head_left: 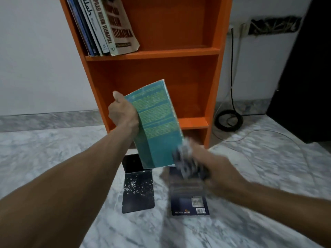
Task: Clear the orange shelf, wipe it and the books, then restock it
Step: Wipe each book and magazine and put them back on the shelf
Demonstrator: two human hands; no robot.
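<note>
Left hand (123, 113): fingers curled round one long edge of the teal paperback book (157, 126), thumb up. The book is held tilted, cover outward, likely so it can be wiped. Right hand (215, 169) is blurred, its fingers seemingly bunched on a dark patterned cloth (186, 161) at the book's lower corner. Below the fingers lie a dark blue paperback book (188, 203) and a black metal bookend (138, 190). Beyond them stands the orange wooden shelf (152, 52): middle bay bare, upper row of leaning books (107, 27) still in place.

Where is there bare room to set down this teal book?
Middle compartment of the orange shelf: bare. Upper board: free right of the leaning books. Marble floor: open left of the black bookend and right of the dark blue book. Tight between those two, below the right grip's cloth.
</note>
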